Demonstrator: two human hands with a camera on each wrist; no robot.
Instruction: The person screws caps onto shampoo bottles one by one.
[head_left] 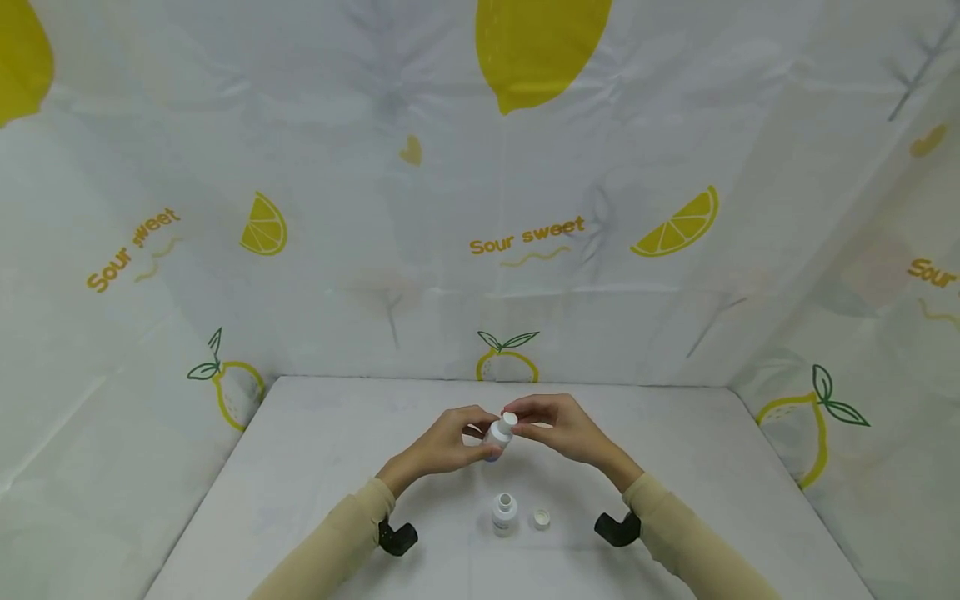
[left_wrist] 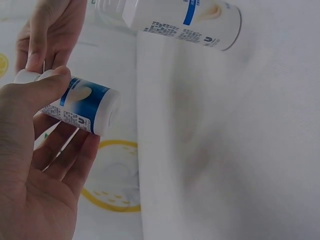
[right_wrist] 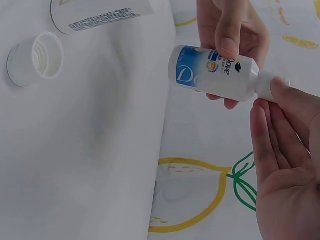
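Observation:
My left hand grips a small white and blue Dove bottle round its body, tilted above the table. Thumb and fingers of my right hand pinch the white cap at the bottle's neck. Below the hands, a second white bottle stands upright on the table with its mouth uncovered. Just right of it lies a loose white cap, its threaded inside facing up.
A white cloth covers the table. Behind it rises a lemon-printed sheet, which also hangs on both sides. Black wrist mounts sit below each forearm.

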